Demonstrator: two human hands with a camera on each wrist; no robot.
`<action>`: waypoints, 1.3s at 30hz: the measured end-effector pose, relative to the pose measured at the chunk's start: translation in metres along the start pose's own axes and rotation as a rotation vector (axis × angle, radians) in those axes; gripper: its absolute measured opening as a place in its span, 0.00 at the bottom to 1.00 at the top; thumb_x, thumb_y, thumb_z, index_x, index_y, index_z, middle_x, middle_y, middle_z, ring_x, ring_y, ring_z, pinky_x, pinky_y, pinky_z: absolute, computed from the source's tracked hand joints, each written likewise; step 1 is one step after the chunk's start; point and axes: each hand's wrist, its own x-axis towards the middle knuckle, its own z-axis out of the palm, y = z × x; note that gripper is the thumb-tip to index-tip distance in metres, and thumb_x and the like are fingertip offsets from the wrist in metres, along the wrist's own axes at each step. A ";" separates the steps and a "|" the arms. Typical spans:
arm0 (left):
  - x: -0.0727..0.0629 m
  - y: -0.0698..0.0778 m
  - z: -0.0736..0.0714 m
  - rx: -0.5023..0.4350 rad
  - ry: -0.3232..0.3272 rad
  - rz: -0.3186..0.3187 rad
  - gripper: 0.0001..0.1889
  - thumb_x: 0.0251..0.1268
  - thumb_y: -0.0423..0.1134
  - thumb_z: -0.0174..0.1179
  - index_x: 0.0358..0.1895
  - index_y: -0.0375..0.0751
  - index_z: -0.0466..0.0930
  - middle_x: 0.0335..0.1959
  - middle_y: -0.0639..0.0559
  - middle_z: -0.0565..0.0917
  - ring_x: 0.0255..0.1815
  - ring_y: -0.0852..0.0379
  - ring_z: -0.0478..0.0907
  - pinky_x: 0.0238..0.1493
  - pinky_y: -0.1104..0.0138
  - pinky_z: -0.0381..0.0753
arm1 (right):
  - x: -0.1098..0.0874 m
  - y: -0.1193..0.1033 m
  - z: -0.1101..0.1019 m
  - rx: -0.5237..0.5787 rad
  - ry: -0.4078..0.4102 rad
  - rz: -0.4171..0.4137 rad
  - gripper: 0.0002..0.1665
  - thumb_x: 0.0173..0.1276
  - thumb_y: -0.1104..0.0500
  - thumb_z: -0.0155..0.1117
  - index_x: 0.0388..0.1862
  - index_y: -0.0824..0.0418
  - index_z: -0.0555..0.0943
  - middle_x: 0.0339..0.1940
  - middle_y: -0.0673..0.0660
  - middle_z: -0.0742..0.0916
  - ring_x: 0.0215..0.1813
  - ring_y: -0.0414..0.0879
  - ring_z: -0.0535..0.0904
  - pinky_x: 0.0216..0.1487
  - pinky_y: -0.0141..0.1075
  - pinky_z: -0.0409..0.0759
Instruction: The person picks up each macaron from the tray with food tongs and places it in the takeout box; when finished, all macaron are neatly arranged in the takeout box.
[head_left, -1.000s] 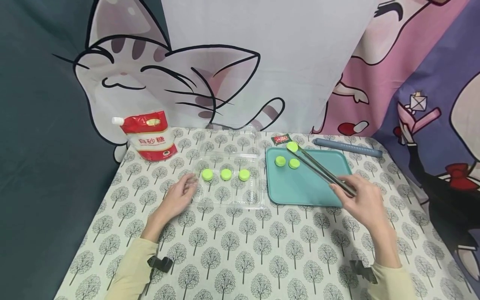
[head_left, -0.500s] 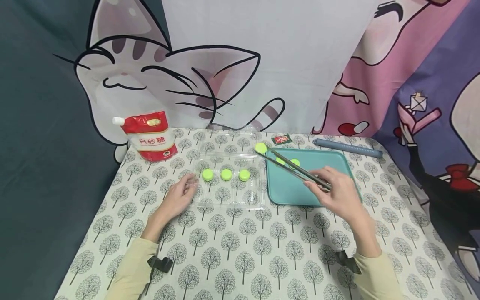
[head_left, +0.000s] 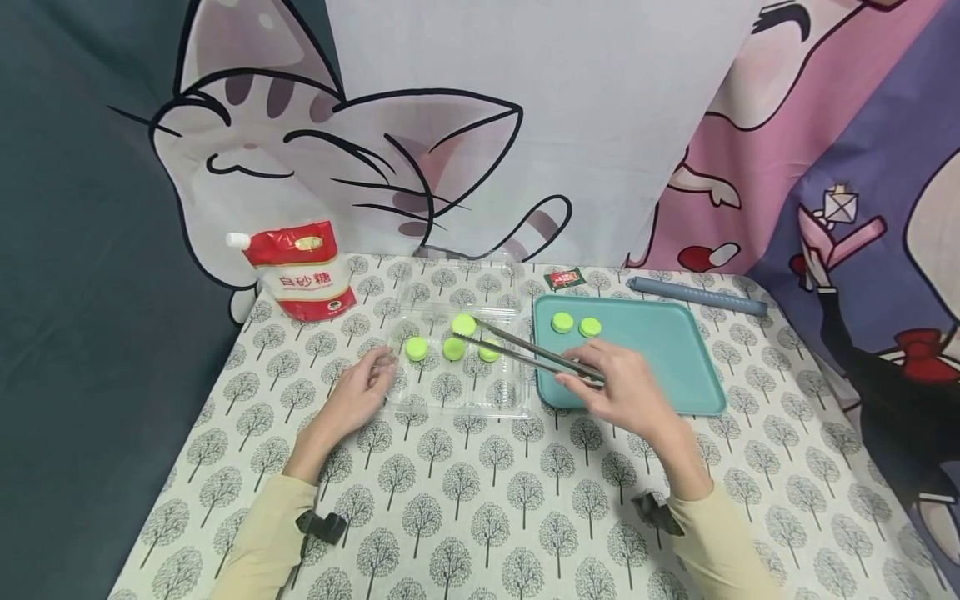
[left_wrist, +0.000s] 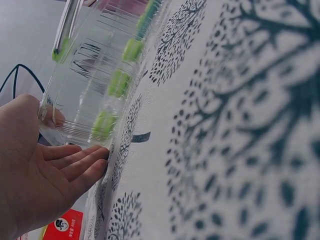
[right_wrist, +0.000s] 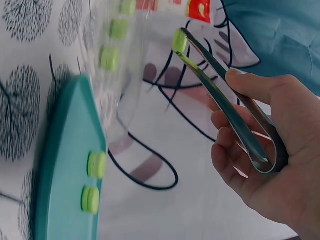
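Note:
My right hand [head_left: 621, 385] holds metal tongs [head_left: 525, 343], thumb on one arm and fingers on the other. Pinched between the tong tips is a light green macaron [right_wrist: 179, 41], raised over the clear plastic box [head_left: 457, 410]. Inside the box a row of macarons shows: a left one [head_left: 416, 349], a middle one [head_left: 453, 348] and a right one [head_left: 489, 350], partly covered by the tongs. At the box's left side rests my left hand [head_left: 363, 390], its fingers [left_wrist: 80, 167] extended and its thumb by the clear wall.
Two more green macarons [head_left: 576, 323] lie on the teal tray [head_left: 645, 367] to the right. Behind the tray are a small green-and-red packet [head_left: 564, 278] and a grey-blue rod [head_left: 697, 296]. A red-and-white sugar pouch [head_left: 303, 275] stands back left. The box's clear lid [head_left: 459, 283] lies open behind it.
My right hand has swung left, carrying the macaron in the tongs from above the tray to above the box. My left hand has stayed at the box's left side.

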 end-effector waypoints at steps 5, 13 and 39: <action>0.000 0.001 0.000 0.000 0.005 0.003 0.28 0.80 0.44 0.49 0.75 0.33 0.61 0.68 0.34 0.76 0.67 0.36 0.76 0.72 0.45 0.74 | 0.011 -0.007 0.012 -0.020 -0.063 -0.039 0.17 0.66 0.52 0.72 0.47 0.61 0.87 0.35 0.52 0.88 0.31 0.40 0.79 0.32 0.34 0.83; 0.001 0.001 0.000 -0.006 0.003 0.008 0.27 0.80 0.42 0.49 0.75 0.32 0.61 0.69 0.34 0.75 0.67 0.36 0.75 0.73 0.46 0.73 | 0.020 -0.017 0.028 -0.018 -0.175 -0.054 0.18 0.67 0.51 0.70 0.48 0.63 0.86 0.34 0.52 0.88 0.23 0.30 0.67 0.25 0.25 0.73; 0.000 0.001 0.001 -0.007 -0.004 -0.003 0.27 0.81 0.43 0.48 0.75 0.32 0.61 0.70 0.34 0.74 0.67 0.35 0.76 0.72 0.46 0.73 | 0.037 -0.029 0.055 0.058 -0.352 -0.051 0.19 0.68 0.50 0.70 0.47 0.63 0.86 0.40 0.53 0.89 0.29 0.35 0.76 0.32 0.26 0.79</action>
